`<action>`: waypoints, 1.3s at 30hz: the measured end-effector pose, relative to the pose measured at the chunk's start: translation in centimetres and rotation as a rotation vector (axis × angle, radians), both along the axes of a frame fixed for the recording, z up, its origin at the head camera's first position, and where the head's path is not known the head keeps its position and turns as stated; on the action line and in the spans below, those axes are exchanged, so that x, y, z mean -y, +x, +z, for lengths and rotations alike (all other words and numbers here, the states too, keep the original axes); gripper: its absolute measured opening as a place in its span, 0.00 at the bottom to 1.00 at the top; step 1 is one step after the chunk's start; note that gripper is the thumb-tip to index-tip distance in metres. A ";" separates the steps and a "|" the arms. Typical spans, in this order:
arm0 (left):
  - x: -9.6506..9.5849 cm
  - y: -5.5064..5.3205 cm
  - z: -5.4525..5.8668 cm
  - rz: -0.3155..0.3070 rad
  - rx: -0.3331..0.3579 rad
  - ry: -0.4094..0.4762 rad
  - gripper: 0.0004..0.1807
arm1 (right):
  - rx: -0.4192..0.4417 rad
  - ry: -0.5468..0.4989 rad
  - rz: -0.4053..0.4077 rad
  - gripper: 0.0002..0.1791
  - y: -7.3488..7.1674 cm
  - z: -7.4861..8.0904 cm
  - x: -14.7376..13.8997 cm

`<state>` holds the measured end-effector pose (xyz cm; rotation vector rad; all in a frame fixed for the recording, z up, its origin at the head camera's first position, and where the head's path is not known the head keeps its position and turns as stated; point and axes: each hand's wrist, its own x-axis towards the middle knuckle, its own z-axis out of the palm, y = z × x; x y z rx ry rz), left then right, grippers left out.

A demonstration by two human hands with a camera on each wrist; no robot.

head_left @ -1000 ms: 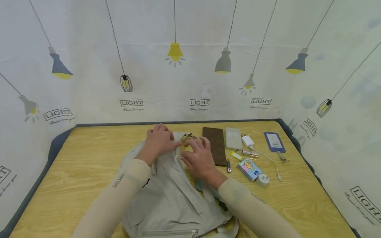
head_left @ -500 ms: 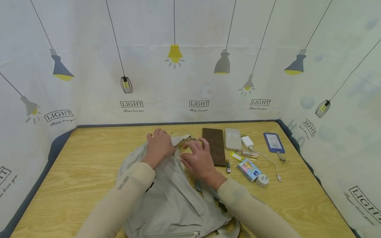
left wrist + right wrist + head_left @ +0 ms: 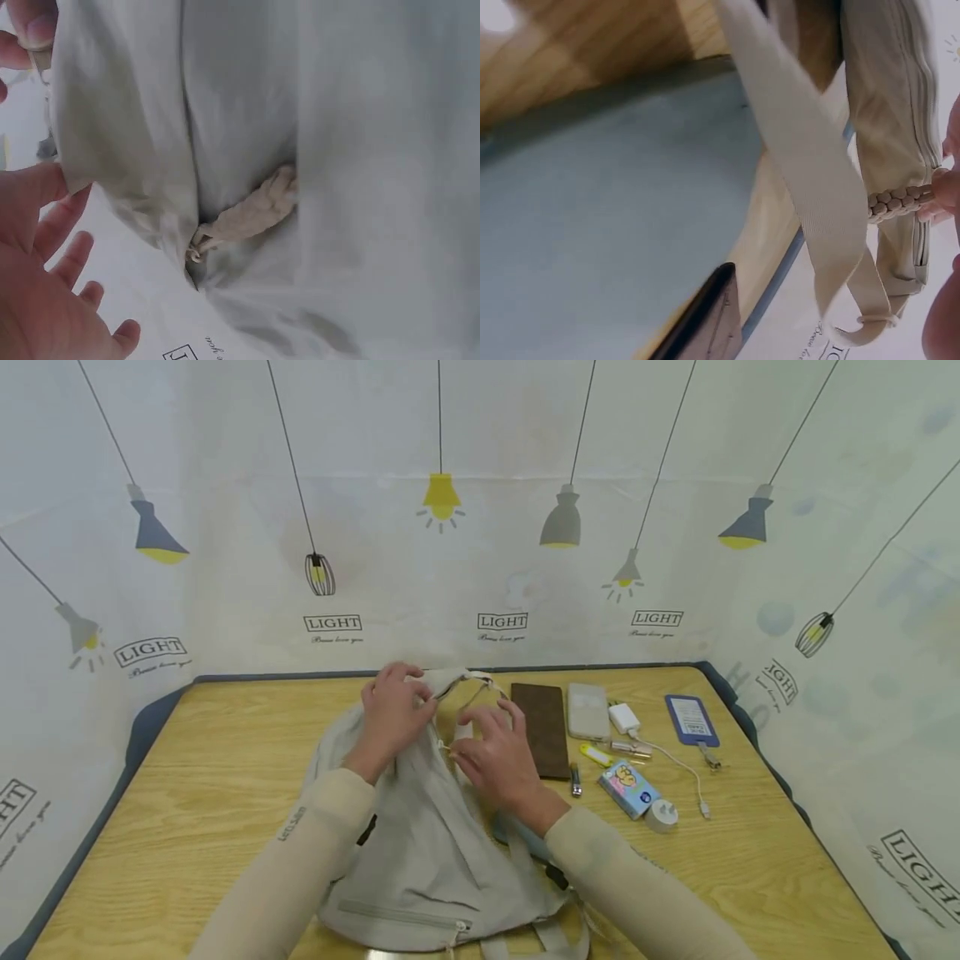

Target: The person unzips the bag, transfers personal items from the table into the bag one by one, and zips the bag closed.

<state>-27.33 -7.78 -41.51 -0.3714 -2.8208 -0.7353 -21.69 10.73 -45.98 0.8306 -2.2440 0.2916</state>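
Observation:
A light grey backpack lies in front of me with its top toward the wall. My left hand pinches the cloth at its upper edge between thumb and forefinger; the other fingers are spread in the left wrist view. My right hand holds a braided zipper pull by its end, at the zipper along the bag's side. Another braided pull hangs on the bag's front in the left wrist view. A shoulder strap loops beside the right hand.
Right of the bag lie a brown notebook, a pale phone-like slab, a white charger with cable, a nail clipper, a blue box, a plug adapter and a blue card holder. A blue-grey flat thing lies by the strap.
The backpack's top has shifted toward the wall and its lower edge has come up from the front. My left hand has moved slightly up and left; the right hand keeps nearly the same place.

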 end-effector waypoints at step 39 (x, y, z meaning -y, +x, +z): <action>2.1 -2.8 1.1 0.049 -0.101 0.192 0.11 | -0.039 0.087 0.235 0.03 3.0 1.3 -1.4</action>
